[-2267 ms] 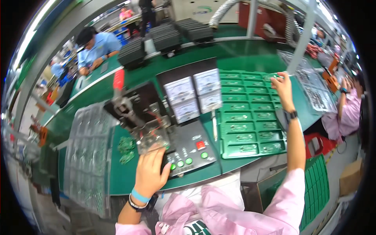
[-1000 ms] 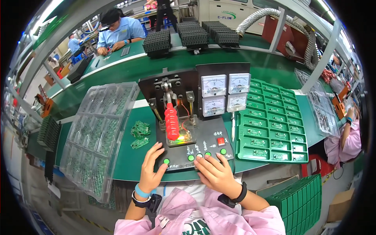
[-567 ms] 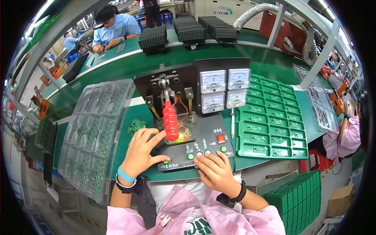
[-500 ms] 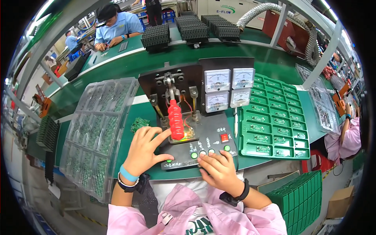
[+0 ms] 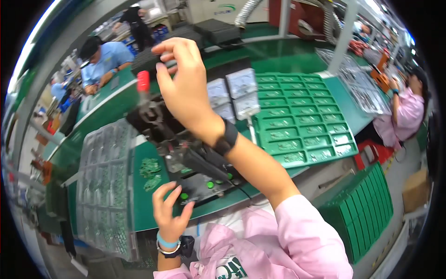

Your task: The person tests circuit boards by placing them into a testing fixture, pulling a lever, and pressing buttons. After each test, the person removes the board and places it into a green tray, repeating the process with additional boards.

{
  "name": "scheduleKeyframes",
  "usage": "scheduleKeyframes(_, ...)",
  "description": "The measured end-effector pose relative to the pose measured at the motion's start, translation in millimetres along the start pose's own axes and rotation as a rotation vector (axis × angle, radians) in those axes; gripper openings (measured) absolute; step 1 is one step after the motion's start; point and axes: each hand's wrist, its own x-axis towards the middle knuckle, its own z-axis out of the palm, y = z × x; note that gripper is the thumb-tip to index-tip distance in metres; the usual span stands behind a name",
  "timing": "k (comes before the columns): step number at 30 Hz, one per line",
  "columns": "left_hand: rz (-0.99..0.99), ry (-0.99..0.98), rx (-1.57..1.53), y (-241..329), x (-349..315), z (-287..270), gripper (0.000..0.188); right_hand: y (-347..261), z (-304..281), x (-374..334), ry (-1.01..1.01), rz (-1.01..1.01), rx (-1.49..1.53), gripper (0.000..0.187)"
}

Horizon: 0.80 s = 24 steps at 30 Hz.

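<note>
My right hand (image 5: 185,81) is raised over the test fixture, fingers curled and apart, with nothing seen in them. Just left of its fingertips, the red grip (image 5: 143,81) of the toggle clamp (image 5: 151,114) points upward; hand and grip look apart. My left hand (image 5: 169,211) is low at the fixture's front left corner, thumb and fingers spread, near a green button (image 5: 184,196) and holding nothing visible. Small green circuit boards (image 5: 149,167) lie left of the fixture. My right arm hides part of the fixture's panel and meters (image 5: 241,86).
A clear compartment tray (image 5: 104,172) of boards stands left, a green tray (image 5: 281,135) of boards right. Stacked green trays (image 5: 360,214) are low at the right. Black racks (image 5: 216,31) stand behind the fixture. One co-worker (image 5: 104,63) sits far left, another (image 5: 409,109) right.
My right hand has left the front buttons and risen to the clamp's height. The red grip has swung from pointing down to up. My left hand has drawn back slightly; the view has shifted.
</note>
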Motion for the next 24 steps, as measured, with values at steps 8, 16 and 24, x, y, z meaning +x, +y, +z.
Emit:
scheduleKeyframes(8, 0.459, 0.302, -1.081, 80.7, 14.2, -15.7, 0.036, -21.7, -273.7, -181.7, 0.383, 0.15, -0.862, 0.026)
scheduleKeyframes(16, 0.466, 0.374, -1.518, 129.3, 38.2, 22.3, 0.053, -97.8, -467.1, -373.6, 0.218, 0.716, -1.819, 0.024)
scheduleKeyframes(24, 0.602, 0.384, -1.599, 114.0, 33.8, 18.5, 0.039, -96.1, -482.3, -373.9, 0.311, 0.546, -1.518, 0.024)
